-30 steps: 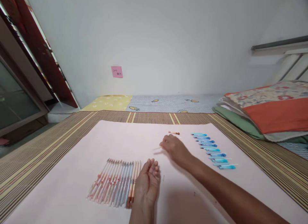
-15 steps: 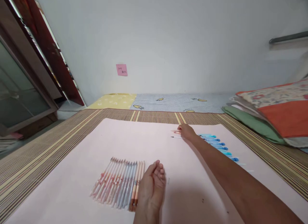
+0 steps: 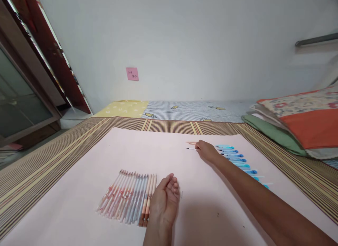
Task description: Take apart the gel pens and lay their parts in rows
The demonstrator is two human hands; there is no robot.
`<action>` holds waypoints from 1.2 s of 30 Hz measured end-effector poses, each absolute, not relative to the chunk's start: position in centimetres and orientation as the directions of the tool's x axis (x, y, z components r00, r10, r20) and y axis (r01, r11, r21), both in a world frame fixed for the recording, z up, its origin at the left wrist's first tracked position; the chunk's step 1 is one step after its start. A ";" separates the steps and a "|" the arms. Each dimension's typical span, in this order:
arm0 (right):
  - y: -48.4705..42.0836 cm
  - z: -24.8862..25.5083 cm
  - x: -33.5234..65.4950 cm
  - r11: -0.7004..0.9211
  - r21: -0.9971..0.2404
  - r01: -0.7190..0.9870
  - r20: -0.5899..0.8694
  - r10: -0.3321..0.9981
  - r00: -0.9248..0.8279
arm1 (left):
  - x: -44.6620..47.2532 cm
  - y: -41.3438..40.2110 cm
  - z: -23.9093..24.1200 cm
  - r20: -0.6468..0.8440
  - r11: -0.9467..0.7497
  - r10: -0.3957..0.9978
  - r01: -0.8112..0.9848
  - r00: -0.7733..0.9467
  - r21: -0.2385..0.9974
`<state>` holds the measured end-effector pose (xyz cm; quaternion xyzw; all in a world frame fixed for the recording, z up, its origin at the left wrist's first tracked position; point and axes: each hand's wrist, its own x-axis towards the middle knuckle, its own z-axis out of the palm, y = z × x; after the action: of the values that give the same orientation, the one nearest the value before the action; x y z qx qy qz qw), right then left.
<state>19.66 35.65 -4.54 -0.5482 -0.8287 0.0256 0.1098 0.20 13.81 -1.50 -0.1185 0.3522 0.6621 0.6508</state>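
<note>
My left hand (image 3: 166, 200) rests on the pale pink sheet (image 3: 142, 147), palm turned up and fingers loosely curled, with nothing in it. Just left of it lies a row of slim pens (image 3: 124, 196), side by side, in clear pink, grey-blue and peach with brown ends. Far out on the sheet, the closed fingers of my right hand (image 3: 207, 151) are on the pens there. A peach pen (image 3: 190, 143) and a thin white pen with a dark tip (image 3: 190, 148) stick out to their left. Blue pens (image 3: 232, 155) lie in a column, partly behind my right forearm.
Beneath the sheet is a striped mat (image 3: 79, 143). A green cushion (image 3: 274, 135) and an orange floral pillow (image 3: 306, 122) are stacked at the right. The wall behind carries a pink sticky note (image 3: 132, 74). A yellow cloth (image 3: 121, 109) lies along the wall.
My right hand has shifted slightly nearer to me and right, showing more of the blue pens. My left hand has barely moved; the whole view has tilted a little.
</note>
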 end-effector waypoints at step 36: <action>39.5 -5.0 17.2 0.358 0.031 0.933 0.211 0.910 -0.356 | 0.0 13.8 -1.1 -0.617 0.092 0.774 -0.940 -0.140 0.329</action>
<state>17.22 39.46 -5.04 -0.5618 -0.8203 -0.0728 0.0789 -0.05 13.79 -1.06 -0.1149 0.3599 0.6638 0.6454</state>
